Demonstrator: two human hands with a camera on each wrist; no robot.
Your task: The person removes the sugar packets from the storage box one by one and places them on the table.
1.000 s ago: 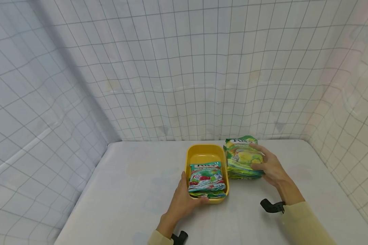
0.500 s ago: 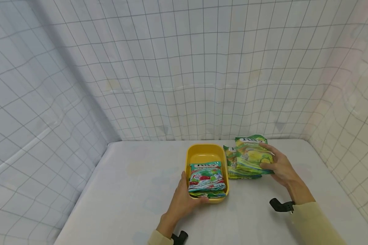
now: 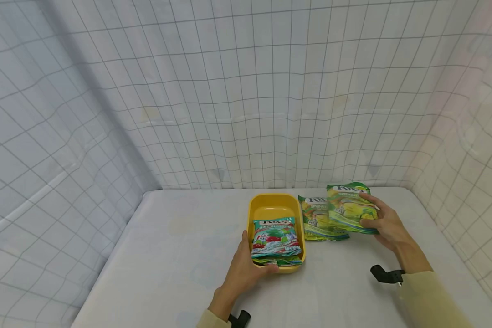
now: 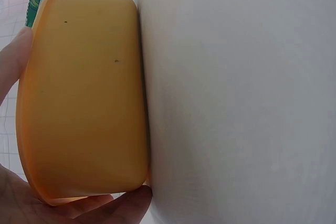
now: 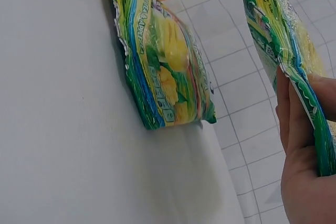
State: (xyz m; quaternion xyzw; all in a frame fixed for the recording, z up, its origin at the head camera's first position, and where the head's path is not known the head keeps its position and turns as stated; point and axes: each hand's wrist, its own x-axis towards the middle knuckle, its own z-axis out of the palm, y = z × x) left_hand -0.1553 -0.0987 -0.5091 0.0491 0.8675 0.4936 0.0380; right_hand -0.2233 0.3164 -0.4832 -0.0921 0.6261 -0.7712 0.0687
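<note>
My left hand grips the near left corner of a yellow plastic tub, fingers along its left side and thumb at the front. Inside the tub lies a teal and red candy bag reading Mint Blossom, over a green-edged bag. My right hand pinches a green and yellow candy bag by its right side, thumb on the front. In the right wrist view this bag hangs above the table, apart from a similar bag lying beside the tub.
A white cloth covers the table. White grid-patterned curtains rise at the back and on both sides. A black strap mount sits on the right wrist, another on the left.
My right hand has moved to the right with the held candy bag, uncovering a matching bag on the table. The left hand and the tub have stayed in place.
</note>
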